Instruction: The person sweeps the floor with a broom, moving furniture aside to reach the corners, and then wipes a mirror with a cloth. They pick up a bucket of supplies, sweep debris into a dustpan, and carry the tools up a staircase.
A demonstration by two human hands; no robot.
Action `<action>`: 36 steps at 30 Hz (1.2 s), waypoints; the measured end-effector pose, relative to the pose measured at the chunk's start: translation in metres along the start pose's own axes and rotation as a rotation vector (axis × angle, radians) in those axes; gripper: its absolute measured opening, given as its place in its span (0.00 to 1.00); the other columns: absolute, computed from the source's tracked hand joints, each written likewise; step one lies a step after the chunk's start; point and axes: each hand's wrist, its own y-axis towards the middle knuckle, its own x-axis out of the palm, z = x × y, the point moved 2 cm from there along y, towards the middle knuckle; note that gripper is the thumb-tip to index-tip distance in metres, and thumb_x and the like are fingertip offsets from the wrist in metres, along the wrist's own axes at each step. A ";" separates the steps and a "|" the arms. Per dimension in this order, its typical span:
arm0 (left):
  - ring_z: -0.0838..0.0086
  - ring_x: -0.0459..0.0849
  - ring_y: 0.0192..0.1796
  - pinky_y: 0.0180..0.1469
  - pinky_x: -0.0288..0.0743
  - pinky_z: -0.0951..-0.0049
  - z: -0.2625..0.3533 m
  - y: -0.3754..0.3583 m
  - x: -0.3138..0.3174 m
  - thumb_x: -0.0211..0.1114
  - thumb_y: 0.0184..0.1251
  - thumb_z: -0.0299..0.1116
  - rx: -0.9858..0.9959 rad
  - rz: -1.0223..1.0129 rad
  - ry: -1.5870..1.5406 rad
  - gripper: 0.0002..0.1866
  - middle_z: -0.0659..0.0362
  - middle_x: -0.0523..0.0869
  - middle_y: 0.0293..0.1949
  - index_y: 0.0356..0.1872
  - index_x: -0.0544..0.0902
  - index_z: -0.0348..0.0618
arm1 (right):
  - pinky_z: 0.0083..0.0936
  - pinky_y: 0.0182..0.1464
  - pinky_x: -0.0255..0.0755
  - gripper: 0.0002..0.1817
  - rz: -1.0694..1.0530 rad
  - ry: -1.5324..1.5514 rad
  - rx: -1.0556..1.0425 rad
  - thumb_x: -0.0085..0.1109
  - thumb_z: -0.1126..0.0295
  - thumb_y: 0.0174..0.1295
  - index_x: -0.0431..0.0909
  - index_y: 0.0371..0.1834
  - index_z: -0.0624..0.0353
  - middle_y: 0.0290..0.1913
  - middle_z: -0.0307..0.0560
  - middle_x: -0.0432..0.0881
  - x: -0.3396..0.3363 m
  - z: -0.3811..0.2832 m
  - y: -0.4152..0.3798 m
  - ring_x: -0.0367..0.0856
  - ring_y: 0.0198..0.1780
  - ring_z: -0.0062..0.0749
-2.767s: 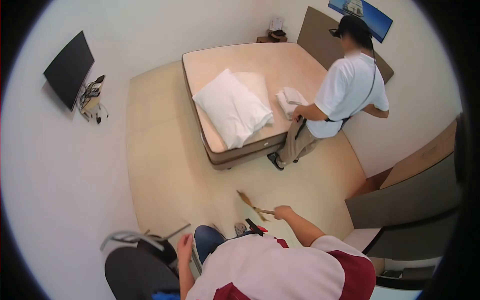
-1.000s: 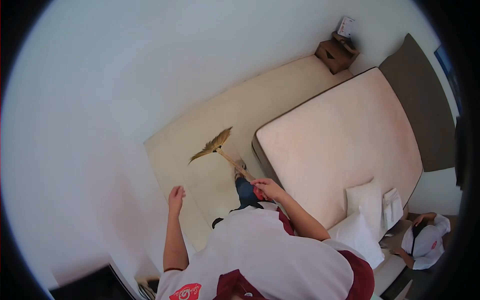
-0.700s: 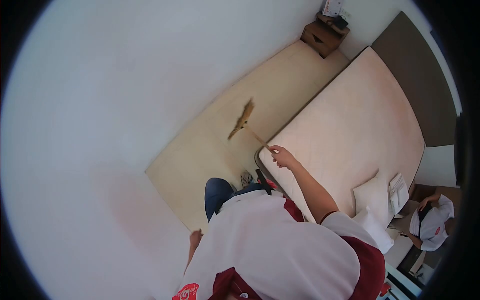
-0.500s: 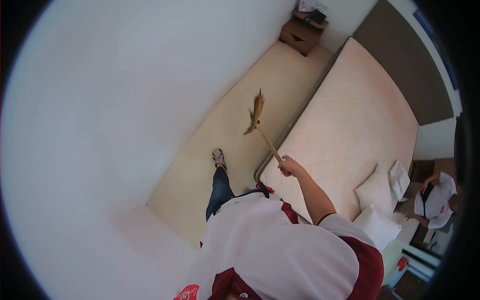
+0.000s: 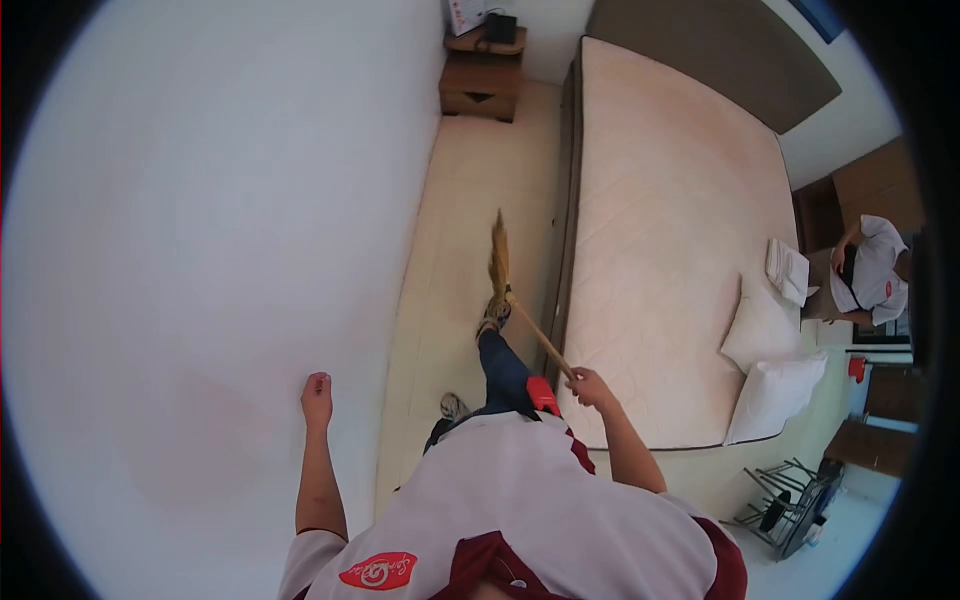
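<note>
My right hand (image 5: 591, 388) is wrapped round the wooden handle of a straw broom (image 5: 538, 340), beside the edge of the bed. The broom slants forward and left, and its straw head (image 5: 499, 257) is over the floor strip between wall and bed, overlapping my forward shoe in this view. My left hand (image 5: 317, 398) hangs out to the left in front of the white wall, its fingers curled in and nothing showing in them. A red item (image 5: 543, 394) sits at my right hip.
A bare mattress (image 5: 680, 220) fills the right side, with pillows (image 5: 780, 392) and folded white linen (image 5: 788, 270). A wooden nightstand (image 5: 480, 88) stands at the far end. Another person (image 5: 872, 270) is at the right, near a stack of folded chairs (image 5: 790, 505).
My view has turned, and I have stepped forward along the bed. The broom head has swung closer to my feet. My left hand has come into view.
</note>
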 end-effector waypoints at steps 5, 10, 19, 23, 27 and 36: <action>0.74 0.81 0.32 0.38 0.76 0.72 0.039 0.114 0.082 0.62 0.68 0.41 -0.058 -0.253 0.007 0.13 0.58 0.85 0.29 0.39 0.83 0.41 | 0.26 0.21 0.72 0.24 0.088 -0.039 -0.020 0.62 0.66 0.55 0.77 0.57 0.61 0.22 0.46 0.80 -0.031 -0.077 0.084 0.78 0.19 0.29; 0.68 0.85 0.35 0.38 0.78 0.69 0.026 0.126 0.150 0.63 0.66 0.43 -0.393 -0.539 0.024 0.15 0.54 0.86 0.30 0.40 0.83 0.40 | 0.26 0.19 0.72 0.23 0.106 -0.173 -0.045 0.58 0.62 0.60 0.76 0.56 0.61 0.23 0.46 0.80 -0.103 -0.167 0.174 0.79 0.18 0.29; 0.63 0.86 0.41 0.46 0.78 0.65 0.057 0.320 0.249 0.60 0.67 0.43 0.035 -0.971 0.025 0.18 0.50 0.87 0.38 0.45 0.83 0.38 | 0.41 0.51 0.75 0.23 0.415 -0.235 -0.122 0.53 0.63 0.63 0.72 0.60 0.61 0.45 0.64 0.83 -0.136 -0.317 0.297 0.82 0.49 0.54; 0.63 0.86 0.35 0.42 0.79 0.64 0.193 0.477 0.316 0.55 0.69 0.54 -0.385 -0.898 0.200 0.27 0.50 0.86 0.35 0.43 0.82 0.35 | 0.46 0.56 0.71 0.22 0.433 -0.106 0.000 0.50 0.65 0.65 0.71 0.62 0.57 0.48 0.67 0.81 -0.169 -0.431 0.326 0.79 0.53 0.60; 0.66 0.85 0.36 0.40 0.77 0.65 0.261 0.581 0.348 0.54 0.68 0.56 -0.310 -1.014 0.346 0.28 0.51 0.86 0.37 0.45 0.82 0.37 | 0.52 0.48 0.73 0.22 0.463 -0.293 -0.003 0.48 0.67 0.65 0.70 0.64 0.55 0.40 0.66 0.83 -0.226 -0.560 0.381 0.81 0.45 0.61; 0.63 0.83 0.44 0.46 0.75 0.64 0.303 0.613 0.331 0.51 0.71 0.56 -0.649 -1.146 0.359 0.25 0.52 0.85 0.44 0.49 0.81 0.43 | 0.44 0.37 0.78 0.22 0.664 -0.393 -0.235 0.47 0.64 0.68 0.73 0.64 0.52 0.38 0.59 0.84 -0.407 -0.772 0.727 0.83 0.34 0.52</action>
